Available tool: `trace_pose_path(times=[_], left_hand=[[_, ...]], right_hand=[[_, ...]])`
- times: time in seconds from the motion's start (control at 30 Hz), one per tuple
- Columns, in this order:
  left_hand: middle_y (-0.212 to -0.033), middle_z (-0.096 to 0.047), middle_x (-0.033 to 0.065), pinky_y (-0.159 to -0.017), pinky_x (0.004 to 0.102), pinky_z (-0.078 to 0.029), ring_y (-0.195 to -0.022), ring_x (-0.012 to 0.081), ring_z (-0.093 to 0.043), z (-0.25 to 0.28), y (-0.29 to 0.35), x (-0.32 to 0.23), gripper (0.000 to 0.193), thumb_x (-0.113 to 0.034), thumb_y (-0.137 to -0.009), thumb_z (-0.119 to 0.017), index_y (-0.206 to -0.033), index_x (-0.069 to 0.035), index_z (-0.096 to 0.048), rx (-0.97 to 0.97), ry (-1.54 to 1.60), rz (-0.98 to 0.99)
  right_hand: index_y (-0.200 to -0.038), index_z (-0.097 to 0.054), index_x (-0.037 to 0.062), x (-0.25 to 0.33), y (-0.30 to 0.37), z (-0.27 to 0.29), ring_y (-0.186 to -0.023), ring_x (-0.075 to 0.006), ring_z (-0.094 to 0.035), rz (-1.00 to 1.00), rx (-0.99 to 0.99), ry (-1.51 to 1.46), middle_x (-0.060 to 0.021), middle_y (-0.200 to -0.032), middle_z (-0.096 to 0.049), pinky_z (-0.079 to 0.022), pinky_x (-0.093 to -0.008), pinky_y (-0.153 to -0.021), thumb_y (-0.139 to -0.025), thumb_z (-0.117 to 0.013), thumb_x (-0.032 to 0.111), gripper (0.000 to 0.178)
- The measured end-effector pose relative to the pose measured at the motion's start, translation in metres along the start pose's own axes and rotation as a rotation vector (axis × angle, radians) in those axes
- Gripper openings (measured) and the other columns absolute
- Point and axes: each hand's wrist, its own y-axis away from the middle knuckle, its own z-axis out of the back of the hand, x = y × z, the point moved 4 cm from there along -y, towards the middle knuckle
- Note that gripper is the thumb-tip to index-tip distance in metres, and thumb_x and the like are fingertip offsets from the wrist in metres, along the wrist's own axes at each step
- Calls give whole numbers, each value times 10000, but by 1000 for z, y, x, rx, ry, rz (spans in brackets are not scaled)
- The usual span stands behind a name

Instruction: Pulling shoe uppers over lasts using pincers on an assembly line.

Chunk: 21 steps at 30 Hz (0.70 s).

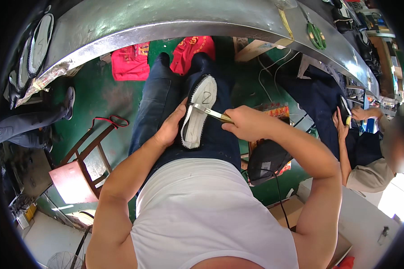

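Observation:
Across my thighs lies a shoe (pixel 194 130) with its underside up, white-bottomed with a dark, stitched-looking edge and a handwritten mark. My left hand (pixel 169 127) grips its left side, fingers partly hidden behind it. In my right hand (pixel 244 123) is a metal-headed hand tool (pixel 217 115) with a yellowish handle. The tool's head rests on or just over the middle of the shoe's underside; its exact kind is not clear.
A curved metal bench (pixel 166 18) runs ahead, with shoes (pixel 41 44) at its left end and green-handled scissors (pixel 316 36) at right. A wooden chair (pixel 74 179) stands left, a black bag-like thing (pixel 267 161) right. A co-worker's hands (pixel 343 123) hold a shoe at right.

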Motion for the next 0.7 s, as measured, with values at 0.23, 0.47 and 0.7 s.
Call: trace_pose_path(times=[0.23, 0.47, 0.7], left_hand=[[-1550, -349, 128, -1139, 309, -286, -1407, 206, -344, 5, -14, -3, 725, -365, -1007, -538, -1564, -57, -191, -49, -367, 0], [-1481, -442, 182, -1102, 301, -340, -1356, 223, -426, -10, -14, -14, 712, -252, -975, -606, -1564, -118, -228, -184, -582, -21], [-1474, -450, 210, -1091, 309, -359, -1349, 258, -453, -13, -13, -14, 697, -208, -979, -583, -1565, -117, -217, -204, -828, -132]], right_hand=[[-943, -597, 0, -7, -15, -81, -716, -414, -624, -49, -530, -556, -222, -761, -632, -487, -453, -669, -914, -643, 265, 271], [-927, -602, 2, -19, -2, -36, -743, -372, -617, 20, -633, -176, -208, -787, -635, -491, -431, -719, -933, -609, 222, 220], [-958, -596, -4, -25, -8, -50, -671, -136, -621, -103, -202, -869, -52, -751, -634, -495, -300, -589, -961, -600, 239, 243]])
